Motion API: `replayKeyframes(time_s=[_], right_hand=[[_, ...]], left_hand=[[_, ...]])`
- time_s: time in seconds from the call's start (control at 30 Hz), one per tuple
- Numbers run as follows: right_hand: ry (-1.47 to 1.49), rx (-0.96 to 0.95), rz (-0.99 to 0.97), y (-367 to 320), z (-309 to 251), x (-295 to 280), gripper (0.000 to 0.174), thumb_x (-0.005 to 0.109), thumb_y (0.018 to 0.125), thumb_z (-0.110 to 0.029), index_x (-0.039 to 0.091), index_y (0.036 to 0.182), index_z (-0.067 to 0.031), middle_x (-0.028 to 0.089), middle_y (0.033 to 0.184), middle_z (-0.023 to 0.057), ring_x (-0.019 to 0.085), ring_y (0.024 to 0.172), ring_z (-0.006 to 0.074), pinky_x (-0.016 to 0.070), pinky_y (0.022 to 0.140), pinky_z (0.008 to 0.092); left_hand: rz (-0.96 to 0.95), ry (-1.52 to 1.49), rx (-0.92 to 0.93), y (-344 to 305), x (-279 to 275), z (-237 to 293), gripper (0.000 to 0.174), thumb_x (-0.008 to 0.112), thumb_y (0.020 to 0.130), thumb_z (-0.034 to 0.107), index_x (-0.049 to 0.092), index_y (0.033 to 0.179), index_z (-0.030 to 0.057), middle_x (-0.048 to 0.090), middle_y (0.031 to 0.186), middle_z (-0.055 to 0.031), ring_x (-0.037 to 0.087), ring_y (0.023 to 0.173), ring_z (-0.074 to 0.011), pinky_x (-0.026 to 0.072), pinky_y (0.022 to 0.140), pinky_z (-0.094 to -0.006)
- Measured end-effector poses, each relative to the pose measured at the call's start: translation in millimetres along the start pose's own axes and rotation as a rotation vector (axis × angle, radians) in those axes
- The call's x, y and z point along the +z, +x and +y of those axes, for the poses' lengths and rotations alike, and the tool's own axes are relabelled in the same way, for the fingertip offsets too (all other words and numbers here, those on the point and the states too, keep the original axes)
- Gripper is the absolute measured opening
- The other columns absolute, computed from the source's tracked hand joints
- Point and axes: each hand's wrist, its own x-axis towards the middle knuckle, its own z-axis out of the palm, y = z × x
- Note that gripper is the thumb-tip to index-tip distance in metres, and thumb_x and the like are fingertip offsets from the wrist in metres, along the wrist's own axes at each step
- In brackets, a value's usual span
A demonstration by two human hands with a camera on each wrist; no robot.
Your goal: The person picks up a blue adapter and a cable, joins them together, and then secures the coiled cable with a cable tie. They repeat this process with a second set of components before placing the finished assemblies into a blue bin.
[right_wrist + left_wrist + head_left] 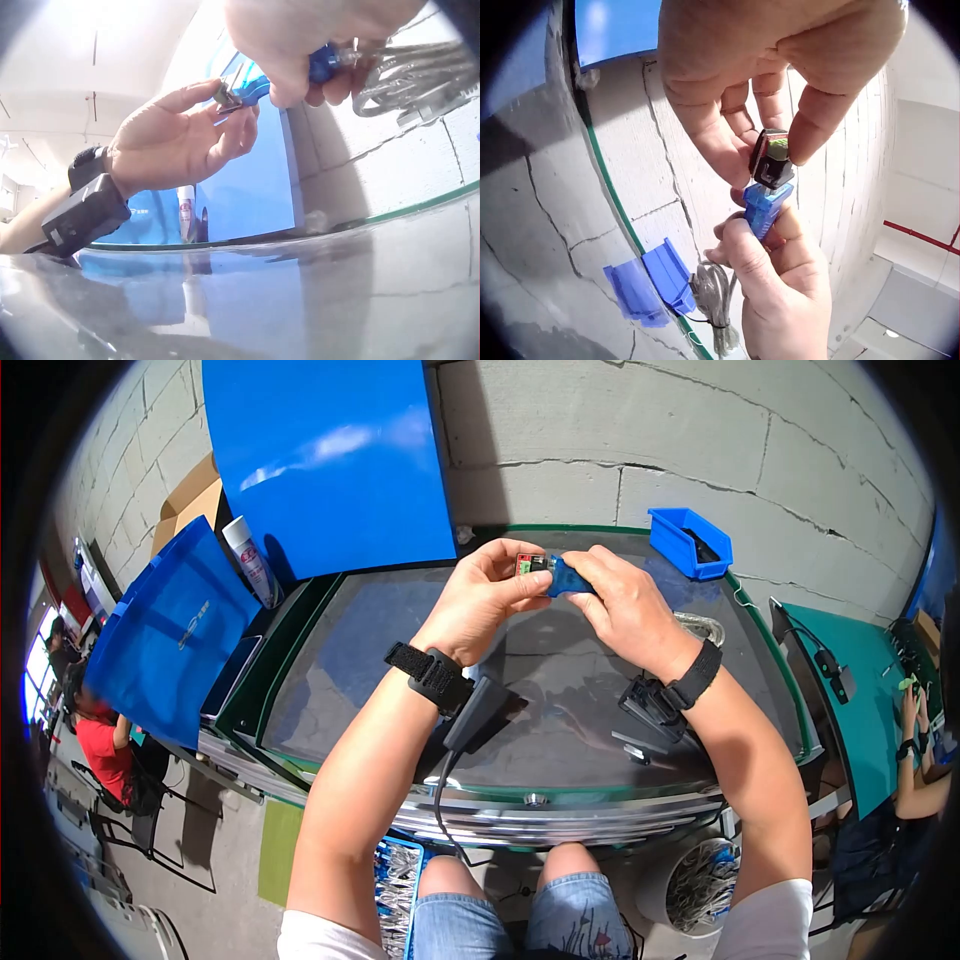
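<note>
1. Head view: a dark grey, glossy tabletop (560, 700) with a green rim stands against a pale block wall (700, 455); a large blue panel (330, 470) leans at the back left.
2. A spray can (252, 565) stands beside that panel, and a blue bin (711, 571) sits at the far right corner.
3. To the left, a person in red (105, 755) is near the room's edge; to the right is another green table (835, 690).
4. Above the tabletop, a translucent blue connector (767, 210) meets a small black terminal piece (772, 161), which shows green and red parts; whether they are fully joined, I cannot tell.
5. A coiled, clear-grey cable (721, 300) trails from the connector.
6. Left hand (480, 595): thumb and fingers pinch the terminal piece.
7. Right hand (632, 600): fingers curl round the connector, gripping it.
</note>
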Motion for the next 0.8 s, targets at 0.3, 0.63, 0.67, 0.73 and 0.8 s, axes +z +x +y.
replayKeyframes(time_s=[0.3,0.63,0.67,0.73,0.8], right_hand=[[-0.040,0.023,-0.042,0.5,-2.4,-1.5,0.030,0.063,0.076,-0.007,0.051,0.104,-0.0038,0.055,0.088,0.0155,0.057,0.080,0.0379,0.0455,0.066,0.0458],[-0.079,0.051,-0.089,0.6,-6.6,-5.0,0.023,0.060,0.078,-0.009,0.049,0.097,-0.0027,0.056,0.085,0.0176,0.057,0.078,0.0394,0.0454,0.065,0.0475],[-0.080,0.046,-0.090,0.3,-5.6,-3.9,0.023,0.060,0.078,-0.009,0.049,0.096,-0.0025,0.056,0.085,0.0178,0.058,0.078,0.0394,0.0453,0.065,0.0478],[-0.080,0.042,-0.090,1.0,-6.0,-3.8,0.022,0.060,0.079,-0.010,0.048,0.096,-0.0023,0.057,0.085,0.0179,0.058,0.078,0.0395,0.0453,0.066,0.0480],[-0.096,0.086,-0.118,1.5,-7.9,-4.8,0.021,0.060,0.079,-0.011,0.048,0.094,-0.0016,0.057,0.084,0.0180,0.058,0.078,0.0394,0.0454,0.066,0.0480]], left_hand=[[0.076,0.044,-0.033,0.9,-4.8,-2.4,0.026,0.066,0.082,0.009,0.057,0.105,-0.0005,0.063,0.088,-0.0052,0.060,0.079,-0.0113,0.0515,0.072,-0.0240],[0.080,-0.122,-0.115,3.6,-6.4,-8.7,0.025,0.065,0.083,0.013,0.059,0.104,0.0006,0.063,0.089,-0.0038,0.059,0.076,-0.0108,0.0507,0.070,-0.0244],[0.096,-0.115,-0.116,3.5,-6.2,-9.3,0.025,0.065,0.084,0.014,0.059,0.104,0.0007,0.063,0.088,-0.0037,0.059,0.076,-0.0107,0.0502,0.070,-0.0243],[0.112,-0.106,-0.118,3.4,-3.6,-8.8,0.025,0.065,0.084,0.014,0.059,0.104,0.0008,0.063,0.088,-0.0036,0.059,0.076,-0.0106,0.0498,0.071,-0.0241],[0.181,0.015,-0.069,3.1,0.5,-7.5,0.024,0.064,0.084,0.014,0.060,0.104,0.0010,0.063,0.088,-0.0033,0.058,0.075,-0.0103,0.0492,0.071,-0.0240]])
